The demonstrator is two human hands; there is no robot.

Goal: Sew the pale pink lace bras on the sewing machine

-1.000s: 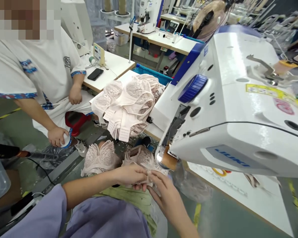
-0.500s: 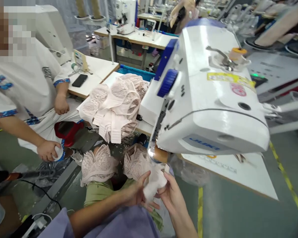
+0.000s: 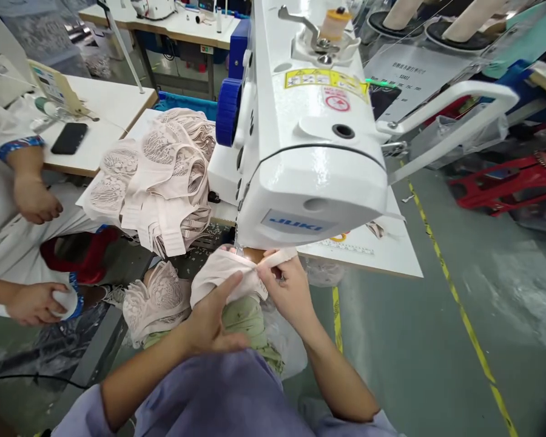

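Observation:
A beige bra [image 3: 222,273] lies with its edge at the needle end of a white JUKI sewing machine [image 3: 318,188]. My left hand [image 3: 212,321] holds the bra from the left, one finger pressing on the fabric and its thumb apart; fingertips show at the far edge by the needle. My right hand [image 3: 289,288] pinches the edge right of the needle, a light band running out over its fingers. A lace bra [image 3: 157,300] rests on my left thigh. Beyond it, a heap of beige bras [image 3: 159,176] lies on the machine table.
At left, a co-worker's hand [image 3: 39,303] holds a white round object, near a red stool [image 3: 79,255]. A black phone [image 3: 70,139] lies on the neighbouring table [image 3: 104,100]. Thread cones [image 3: 400,12] stand at the back right. Yellow tape [image 3: 455,291] marks the floor.
The view has turned right and come closer to the machine. My hands have brought the bra from my lap up to the needle and spread its edge there.

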